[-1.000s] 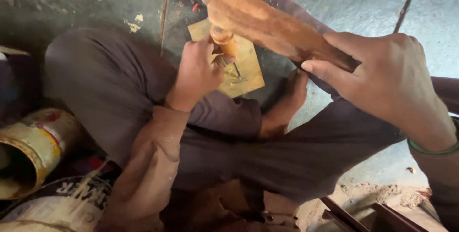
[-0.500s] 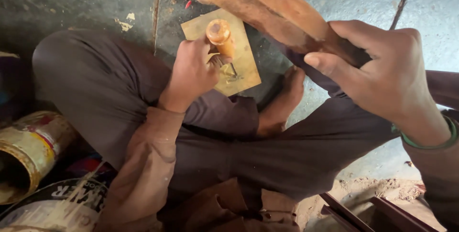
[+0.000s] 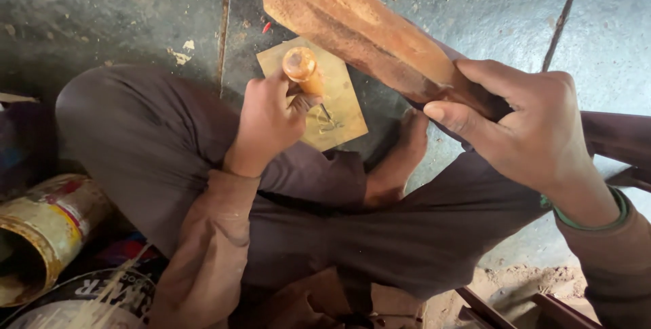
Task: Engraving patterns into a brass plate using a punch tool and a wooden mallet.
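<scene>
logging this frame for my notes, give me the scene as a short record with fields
left hand: grips a wooden-handled chisel, tip on the plate
right hand: holds a long brown wooden mallet raised above the chisel
workpiece: flat square brass-coloured plate on the grey floor
posture: seated cross-legged, bare foot beside the plate
nearby: rusty yellow tin can, lower left

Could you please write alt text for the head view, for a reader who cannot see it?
A seated, cross-legged person's left hand holds a wooden-handled chisel upright on a small brass-coloured plate on the floor, while the right hand raises a wooden mallet above it. Worn tins sit beside the left knee.
</scene>
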